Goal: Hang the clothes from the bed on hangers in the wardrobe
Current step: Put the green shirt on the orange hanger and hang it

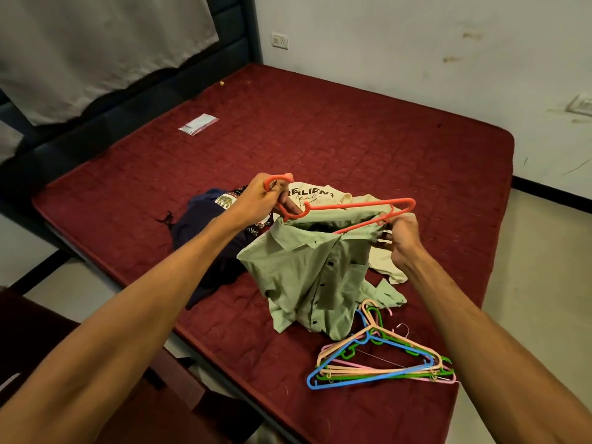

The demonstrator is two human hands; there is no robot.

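A pale green button shirt (315, 283) hangs in the air above the red mattress (320, 129). An orange plastic hanger (362, 205) is partly inside its collar. My left hand (262, 200) grips the hanger's hook end. My right hand (400, 235) pinches the shirt's shoulder at the hanger's right tip. Behind the shirt lie a cream printed T-shirt (315, 195) and dark navy clothes (205, 219) with a patterned piece. No wardrobe is in view.
A pile of coloured plastic hangers (381, 357) lies near the mattress's front edge. A small clear packet (198, 124) rests at the bed's far left. A dark headboard (128, 100) stands at left, a white wall behind, dark wooden furniture (48, 341) at lower left.
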